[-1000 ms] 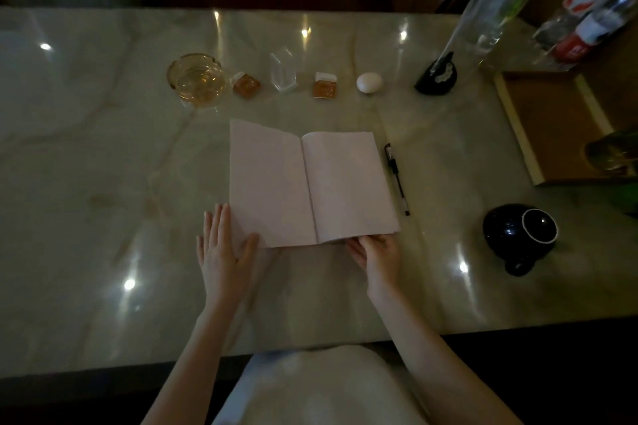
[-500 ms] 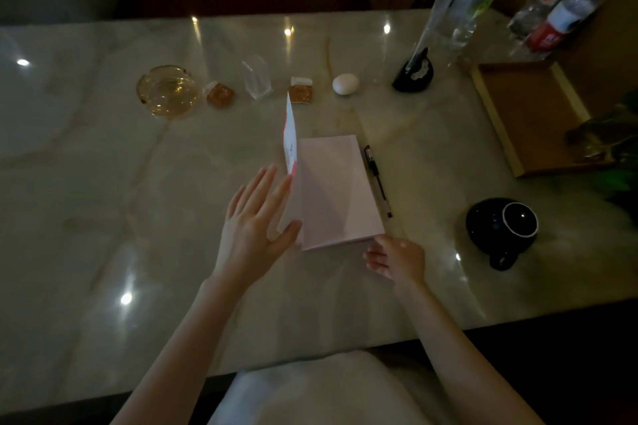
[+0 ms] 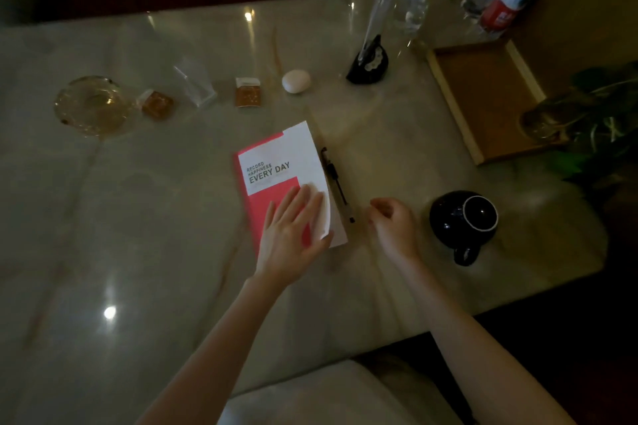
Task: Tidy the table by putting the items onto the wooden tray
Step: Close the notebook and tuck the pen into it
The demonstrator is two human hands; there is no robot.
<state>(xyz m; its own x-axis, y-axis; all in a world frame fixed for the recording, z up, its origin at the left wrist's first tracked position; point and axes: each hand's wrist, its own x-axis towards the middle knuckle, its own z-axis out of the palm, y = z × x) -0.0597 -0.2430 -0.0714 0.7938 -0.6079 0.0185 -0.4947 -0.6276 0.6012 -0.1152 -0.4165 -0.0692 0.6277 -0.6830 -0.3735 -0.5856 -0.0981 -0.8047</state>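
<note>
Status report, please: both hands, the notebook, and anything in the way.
Left hand flat on closed notebook. Right hand loosely curled, holds nothing. Wooden tray holds none of the items yet. Pen beside notebook; dark mug lies toward tray.

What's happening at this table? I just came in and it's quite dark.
A person is tidying up. Their left hand presses flat on a closed red and white notebook, while the right hand hovers loosely curled and empty beside the black pen lying along the notebook's edge. The wooden tray at the right holds none of the table items yet. A black mug, an egg-like white object and small packets remain on the marble table.
</note>
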